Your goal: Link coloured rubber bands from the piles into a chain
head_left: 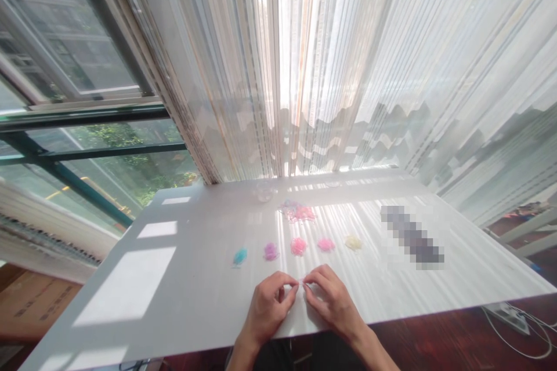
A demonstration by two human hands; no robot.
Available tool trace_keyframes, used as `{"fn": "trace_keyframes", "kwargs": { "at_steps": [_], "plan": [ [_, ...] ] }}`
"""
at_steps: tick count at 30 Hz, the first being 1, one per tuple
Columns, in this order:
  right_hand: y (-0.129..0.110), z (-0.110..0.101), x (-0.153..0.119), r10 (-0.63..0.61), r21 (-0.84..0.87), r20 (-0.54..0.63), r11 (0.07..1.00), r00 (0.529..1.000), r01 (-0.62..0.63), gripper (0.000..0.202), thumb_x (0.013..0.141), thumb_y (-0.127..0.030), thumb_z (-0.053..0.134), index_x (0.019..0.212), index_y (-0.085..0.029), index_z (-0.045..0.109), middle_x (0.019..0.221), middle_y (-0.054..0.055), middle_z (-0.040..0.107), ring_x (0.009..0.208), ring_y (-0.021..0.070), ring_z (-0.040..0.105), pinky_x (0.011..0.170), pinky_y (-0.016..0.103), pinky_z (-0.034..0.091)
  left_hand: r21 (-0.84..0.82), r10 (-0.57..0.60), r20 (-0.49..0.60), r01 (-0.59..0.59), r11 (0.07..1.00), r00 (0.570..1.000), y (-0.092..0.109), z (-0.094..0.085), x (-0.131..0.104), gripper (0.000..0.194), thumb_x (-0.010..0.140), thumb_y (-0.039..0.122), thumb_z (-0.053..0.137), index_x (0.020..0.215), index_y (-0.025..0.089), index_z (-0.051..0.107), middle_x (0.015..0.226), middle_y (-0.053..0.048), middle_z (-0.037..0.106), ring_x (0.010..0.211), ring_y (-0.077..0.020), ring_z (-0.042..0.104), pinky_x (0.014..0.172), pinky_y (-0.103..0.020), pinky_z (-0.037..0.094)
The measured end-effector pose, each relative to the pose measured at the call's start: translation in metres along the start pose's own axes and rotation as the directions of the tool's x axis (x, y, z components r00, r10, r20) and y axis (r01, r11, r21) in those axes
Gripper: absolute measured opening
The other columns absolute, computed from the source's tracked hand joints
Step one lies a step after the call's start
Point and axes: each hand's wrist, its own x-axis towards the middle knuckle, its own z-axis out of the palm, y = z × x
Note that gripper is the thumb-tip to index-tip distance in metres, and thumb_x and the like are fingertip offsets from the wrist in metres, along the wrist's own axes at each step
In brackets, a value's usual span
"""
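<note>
At the lower centre of the frame, my left hand (pixel 268 306) and right hand (pixel 331 301) pinch a tiny, pale pinkish piece (pixel 300 282) between thumbs and forefingers, its material too small to tell. I judge it feather-light, soft and easily dropped, best held by its ends. Just beyond it lies a small coral-pink heap of fine bits (pixel 298 246).

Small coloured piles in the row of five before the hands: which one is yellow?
The yellow pile, at the row's right end. Its pale yellow sets it apart: the others are the turquoise pile, purple pile, reddish-pink pile and pink pile.
</note>
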Motion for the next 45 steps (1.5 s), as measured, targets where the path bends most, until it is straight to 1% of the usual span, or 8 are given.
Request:
{"fn": "trace_keyframes", "kwargs": {
  "at_steps": [11, 20, 26, 30, 32, 35, 39, 45],
  "plan": [
    [0.003, 0.0, 0.0, 0.057, 0.022, -0.01, 0.998, 0.998, -0.057, 0.012, 0.098, -0.019, 0.059, 0.092, -0.023, 0.068, 0.082, 0.004, 0.065, 0.078, 0.0209, 0.065, 0.069, 0.033, 0.055, 0.089, -0.017, -0.051, 0.021, 0.996, 0.999, -0.003, 0.002, 0.003, 0.019, 0.097, 0.031, 0.061, 0.091, 0.021, 0.075, 0.079, -0.002, 0.075, 0.06, -0.0127, 0.062, 0.059, -0.022, 0.052],
    [0.004, 0.0, -0.001, 0.063, 0.058, -0.017, 0.996, 0.998, -0.061, 0.011, 0.099, -0.023, 0.06, 0.092, -0.022, 0.069, 0.082, 0.004, 0.066, 0.077, 0.0204, 0.065, 0.069, 0.032, 0.056, 0.082, 0.005, -0.081, 0.002, 0.997, 0.997, -0.004, 0.003, 0.0, 0.017, 0.097, 0.03, 0.063, 0.09, 0.02, 0.074, 0.081, -0.002, 0.075, 0.06, -0.0113, 0.06, 0.06, -0.02, 0.051],
    [0.001, -0.001, 0.0, 0.09, 0.061, -0.013, 0.994, 0.996, -0.089, 0.011, 0.099, -0.023, 0.06, 0.093, -0.023, 0.069, 0.083, 0.004, 0.066, 0.078, 0.0202, 0.066, 0.069, 0.031, 0.057, 0.072, 0.003, -0.061, 0.001, 0.997, 0.998, -0.001, 0.004, -0.001, 0.018, 0.099, 0.029, 0.06, 0.092, 0.02, 0.074, 0.082, -0.002, 0.075, 0.06, -0.0111, 0.06, 0.06, -0.02, 0.051],
    [-0.003, -0.006, 0.002, 0.127, 0.105, 0.009, 0.986, 0.992, -0.127, 0.008, 0.098, -0.026, 0.062, 0.102, -0.023, 0.069, 0.092, 0.006, 0.068, 0.082, 0.0203, 0.067, 0.071, 0.03, 0.059, 0.095, -0.032, -0.166, 0.048, 0.994, 0.986, 0.002, -0.007, 0.004, 0.018, 0.098, 0.03, 0.06, 0.092, 0.021, 0.075, 0.084, -0.003, 0.076, 0.058, -0.0113, 0.06, 0.059, -0.021, 0.053],
    [-0.004, -0.008, 0.003, 0.165, 0.133, 0.022, 0.977, 0.986, -0.167, 0.009, 0.099, -0.027, 0.061, 0.103, -0.023, 0.069, 0.093, 0.007, 0.068, 0.083, 0.0197, 0.068, 0.068, 0.028, 0.059, 0.173, -0.025, -0.264, 0.073, 0.982, 0.964, 0.0, -0.019, 0.01, 0.02, 0.099, 0.033, 0.06, 0.094, 0.021, 0.075, 0.087, -0.003, 0.077, 0.058, -0.0119, 0.06, 0.06, -0.022, 0.054],
    [-0.005, -0.01, 0.005, 0.206, 0.151, 0.036, 0.966, 0.978, -0.209, 0.012, 0.101, -0.029, 0.058, 0.098, -0.023, 0.069, 0.09, 0.007, 0.069, 0.079, 0.0193, 0.067, 0.064, 0.027, 0.059, 0.313, 0.007, -0.327, 0.101, 0.944, 0.945, -0.008, -0.036, 0.018, 0.024, 0.1, 0.036, 0.057, 0.094, 0.023, 0.077, 0.09, -0.003, 0.078, 0.059, -0.0131, 0.061, 0.063, -0.024, 0.054],
    [-0.005, -0.011, 0.007, 0.21, 0.157, 0.052, 0.964, 0.976, -0.215, 0.015, 0.102, -0.028, 0.057, 0.095, -0.023, 0.069, 0.086, 0.006, 0.069, 0.077, 0.0195, 0.067, 0.065, 0.028, 0.059, 0.447, 0.019, -0.325, 0.136, 0.884, 0.945, -0.02, -0.046, 0.025, 0.028, 0.102, 0.038, 0.053, 0.096, 0.024, 0.077, 0.091, -0.002, 0.078, 0.055, -0.0128, 0.061, 0.061, -0.025, 0.053],
    [-0.005, -0.014, 0.008, 0.206, 0.178, 0.063, 0.961, 0.977, -0.214, 0.015, 0.101, -0.025, 0.056, 0.095, -0.023, 0.069, 0.085, 0.006, 0.068, 0.077, 0.0194, 0.066, 0.065, 0.028, 0.058, 0.527, 0.033, -0.288, 0.13, 0.84, 0.957, -0.025, -0.043, 0.026, 0.028, 0.104, 0.036, 0.051, 0.097, 0.024, 0.075, 0.094, -0.002, 0.078, 0.062, -0.0148, 0.067, 0.062, -0.024, 0.054]
  ]
}}
